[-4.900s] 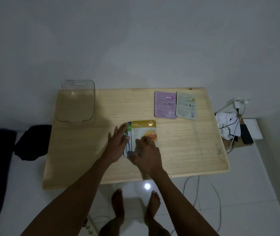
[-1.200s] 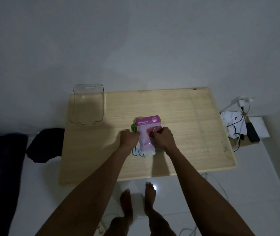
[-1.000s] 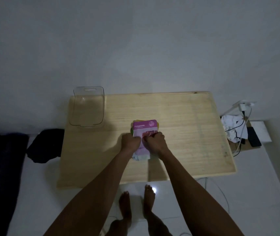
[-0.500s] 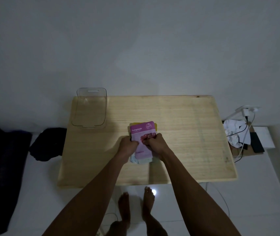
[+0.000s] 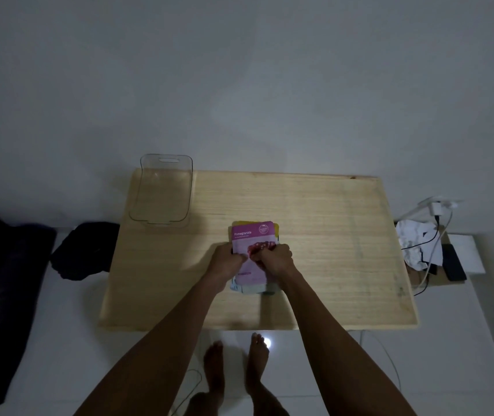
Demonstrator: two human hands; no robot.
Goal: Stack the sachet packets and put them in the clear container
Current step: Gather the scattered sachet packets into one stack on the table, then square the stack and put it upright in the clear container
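A stack of sachet packets lies near the middle of the wooden table, topped by a pink packet labelled Pomegranate. Yellow and pale blue edges of lower packets stick out at the top and bottom. My left hand grips the stack's left edge and my right hand grips its right side, fingers curled over the top packet. The clear container stands empty at the table's far left corner, well apart from the stack.
Dark cloth lies on the floor left of the table. A charger, cables and crumpled white paper sit to the right, next to a dark phone. My bare feet show below the table's near edge.
Two packets at the far right of the table have joined the stack, now topped by the pink one. Over the last second both hands closed tighter on the stack's sides.
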